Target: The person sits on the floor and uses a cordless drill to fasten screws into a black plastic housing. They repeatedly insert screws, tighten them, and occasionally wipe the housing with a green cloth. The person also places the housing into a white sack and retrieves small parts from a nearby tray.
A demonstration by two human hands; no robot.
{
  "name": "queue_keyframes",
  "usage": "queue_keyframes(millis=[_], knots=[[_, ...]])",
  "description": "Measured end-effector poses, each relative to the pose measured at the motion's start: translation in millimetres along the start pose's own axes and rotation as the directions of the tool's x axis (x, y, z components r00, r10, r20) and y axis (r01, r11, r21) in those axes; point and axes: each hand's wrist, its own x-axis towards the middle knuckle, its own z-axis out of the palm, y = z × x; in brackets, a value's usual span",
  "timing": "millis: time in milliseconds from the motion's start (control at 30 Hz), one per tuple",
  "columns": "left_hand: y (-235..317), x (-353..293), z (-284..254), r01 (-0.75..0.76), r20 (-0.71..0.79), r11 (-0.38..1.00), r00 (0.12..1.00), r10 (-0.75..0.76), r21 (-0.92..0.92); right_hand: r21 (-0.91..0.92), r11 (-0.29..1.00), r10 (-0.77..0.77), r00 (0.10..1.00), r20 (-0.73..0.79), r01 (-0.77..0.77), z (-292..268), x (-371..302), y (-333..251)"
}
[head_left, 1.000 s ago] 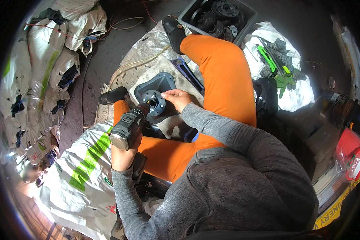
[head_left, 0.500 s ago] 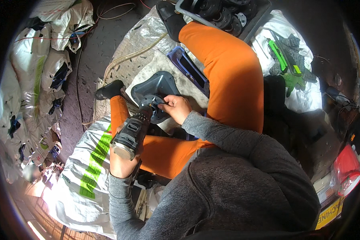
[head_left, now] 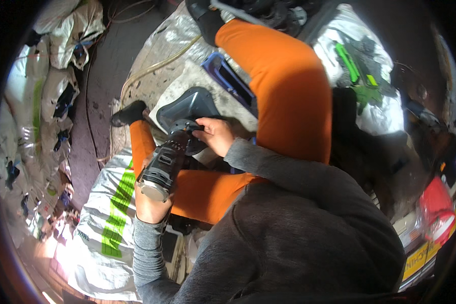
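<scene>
The drill (head_left: 162,169) has a bulky black-and-grey body, moulded with ridges and recesses, a smooth rounded end cap toward the person and a narrower chuck pointing away, slightly to the right. Its front end reaches a dark, flat, round disc (head_left: 183,124) at the near side of a dark grey housing (head_left: 190,103), whose flared rim has rounded corners and a dull sheen. The chuck covers the meeting point, so contact with the disc cannot be told. The housing sits on a pale, stained cloth (head_left: 180,81) between the person's legs, in smooth orange trousers (head_left: 289,86). A stiff blue frame (head_left: 228,78), long and narrow, lies just beside it, and a thin yellowish hose (head_left: 154,69) curves over the crinkled, scrap-speckled sheet (head_left: 149,48).

The left hand (head_left: 153,205) grips the drill from below; its fingers are mostly hidden behind the body. The right hand (head_left: 215,136) is at the disc's right edge, thumb and forefinger drawn close together, the other fingers curled; whether they pinch the edge or something small cannot be told. A woven white sack (head_left: 114,223) with a bright green stripe lies left of the drill.
</scene>
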Motion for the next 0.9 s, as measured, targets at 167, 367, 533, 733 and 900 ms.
queue_keyframes(millis=[167,367,533,733,900], knots=[[0.1,-16.2,17.9,-0.031,-0.164,0.915,0.986,-0.039,-0.402,-0.548,0.832,-0.078,0.996,0.040,0.088,-6.0,10.6,4.8],[42.9,-41.7,57.8,0.000,-0.226,0.969,0.972,-0.058,-0.247,-0.592,0.789,-0.212,0.977,-0.013,0.163,-4.0,-7.8,-31.4],[46.0,-80.6,85.3,0.049,-0.176,0.967,0.980,-0.095,-0.249,-0.516,0.450,-0.785,0.598,0.160,0.729,-48.9,-52.8,-98.9],[33.0,-193.1,113.7,0.279,0.111,0.920,0.960,-0.258,-0.273,-0.723,0.637,-0.666,0.664,-0.341,0.268,-268.8,-48.6,-199.9],[0.9,-210.7,129.8,0.499,0.203,0.619,0.850,-0.487,-0.607,-0.830,0.136,-0.497,0.688,-0.529,-0.540,-368.5,-51.3,-163.6]])
